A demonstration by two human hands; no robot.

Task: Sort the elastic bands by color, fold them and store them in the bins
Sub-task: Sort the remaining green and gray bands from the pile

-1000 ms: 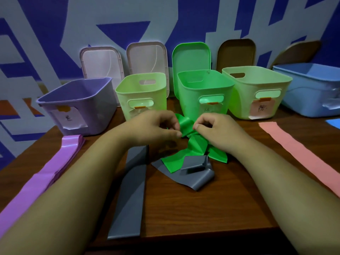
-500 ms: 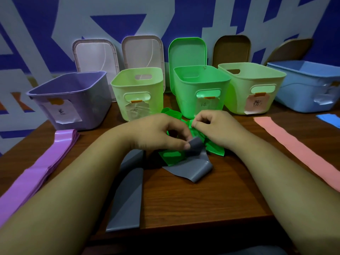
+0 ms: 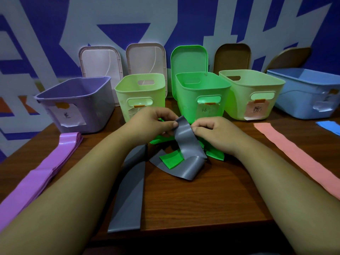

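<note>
Wood-brown table (image 3: 202, 199) under everything: both hands pinch the upper end of a grey band (image 3: 185, 142), left hand (image 3: 152, 122) and right hand (image 3: 215, 133) close together, lifting it off a crumpled green band (image 3: 171, 160). Behind stands the green bin (image 3: 200, 96); purple bands (image 3: 40, 173) lie far left, a pink band (image 3: 294, 153) right.

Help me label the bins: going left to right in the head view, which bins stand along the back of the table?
Purple bin → pale green bin → bright green bin → second pale green bin → blue bin.
</note>
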